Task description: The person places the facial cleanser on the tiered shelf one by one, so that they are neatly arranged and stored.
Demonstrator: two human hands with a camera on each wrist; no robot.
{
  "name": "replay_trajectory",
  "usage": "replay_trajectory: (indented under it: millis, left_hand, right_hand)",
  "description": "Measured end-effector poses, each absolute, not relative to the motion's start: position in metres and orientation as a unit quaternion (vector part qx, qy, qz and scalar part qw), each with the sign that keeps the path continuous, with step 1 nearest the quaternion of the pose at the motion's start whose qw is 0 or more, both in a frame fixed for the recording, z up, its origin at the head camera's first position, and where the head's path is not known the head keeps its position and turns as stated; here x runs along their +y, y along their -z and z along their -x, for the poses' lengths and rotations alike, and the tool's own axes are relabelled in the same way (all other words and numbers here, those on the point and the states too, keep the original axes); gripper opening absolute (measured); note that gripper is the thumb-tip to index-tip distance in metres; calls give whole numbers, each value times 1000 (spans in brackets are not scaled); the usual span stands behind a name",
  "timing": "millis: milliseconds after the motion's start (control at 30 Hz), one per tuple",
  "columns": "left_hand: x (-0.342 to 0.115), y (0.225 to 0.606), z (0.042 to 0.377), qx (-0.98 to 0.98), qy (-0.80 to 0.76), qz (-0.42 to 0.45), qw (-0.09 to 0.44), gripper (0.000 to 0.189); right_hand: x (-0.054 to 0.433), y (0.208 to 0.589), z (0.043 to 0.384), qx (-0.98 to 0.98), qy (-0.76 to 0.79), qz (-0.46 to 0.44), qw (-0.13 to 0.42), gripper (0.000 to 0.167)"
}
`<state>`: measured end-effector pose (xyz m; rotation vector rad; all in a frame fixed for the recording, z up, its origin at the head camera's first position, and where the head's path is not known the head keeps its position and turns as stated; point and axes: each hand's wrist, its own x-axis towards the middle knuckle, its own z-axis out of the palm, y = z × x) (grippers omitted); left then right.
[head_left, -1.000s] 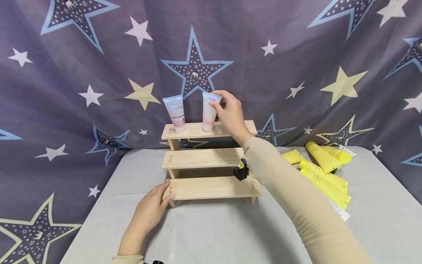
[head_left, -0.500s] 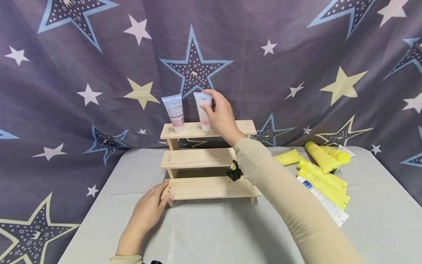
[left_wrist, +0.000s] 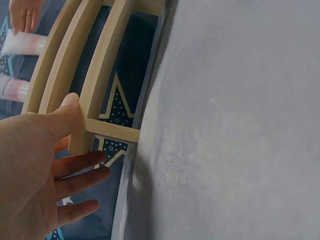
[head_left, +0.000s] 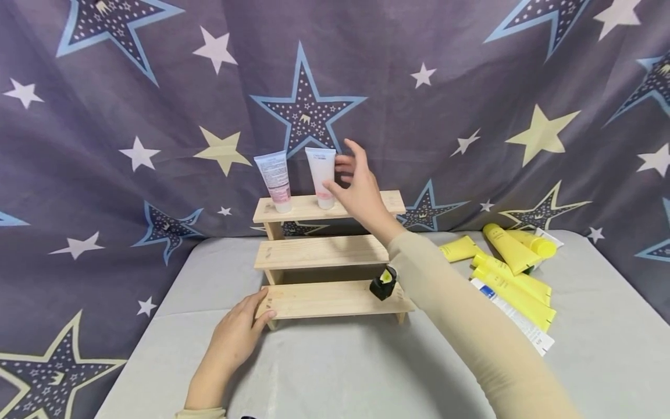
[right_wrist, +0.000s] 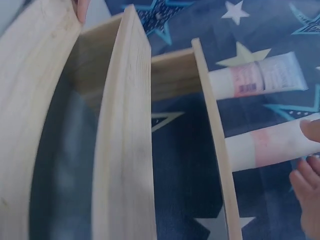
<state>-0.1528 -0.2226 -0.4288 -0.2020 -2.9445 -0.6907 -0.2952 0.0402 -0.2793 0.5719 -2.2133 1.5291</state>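
A three-step wooden display shelf (head_left: 324,251) stands on the table. My left hand (head_left: 235,331) pinches the left end of its lowest step between thumb and index finger, while the other fingers spread out loosely in the left wrist view. Two squeeze tubes stand cap-down on the top step. The left tube (head_left: 275,181) has printed text and leans slightly. Right of it is a white and pink tube (head_left: 322,180). My right hand (head_left: 361,189) is beside that tube with fingers spread, the thumb at its right edge; whether the thumb touches it is unclear.
On the right of the table (head_left: 335,372) lies a pile of yellow tubes (head_left: 515,288), with a white and blue tube (head_left: 515,320) at its front edge. A star-patterned cloth (head_left: 408,128) hangs right behind the shelf.
The right hand shifted the white and pink tube a little leftward on the top step, then loosened its fingers and drew slightly right. My left hand stayed in place.
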Motion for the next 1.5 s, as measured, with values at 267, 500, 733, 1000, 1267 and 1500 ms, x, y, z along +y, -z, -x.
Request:
replay_trajectory:
  millis: [267,500,733,1000,1267,1500]
  left_hand:
    - [-224,429,152,-970,226,69,56,57]
    - [-225,428,154,-971,226,64,54,57]
    - [-224,428,153,-972,223,62,48,57]
    - [-225,429,154,-972,223,64,45,58]
    - [-223,430,152,-972,225,58,40,59]
    - [-222,428,152,-971,226,60,42,58]
  right_hand:
    - [61,288,264,-756,-582,-221,204,53]
    - [85,298,227,-752,-565,-246,233,42]
    - [121,321,189,-761,-548,-257,233,37]
    - [167,358,153,-755,-560,-247,235,33]
    - [216,384,124,-807,-504,-193,239,36]
    - [251,402,113,-846,-461,-138,229,35]
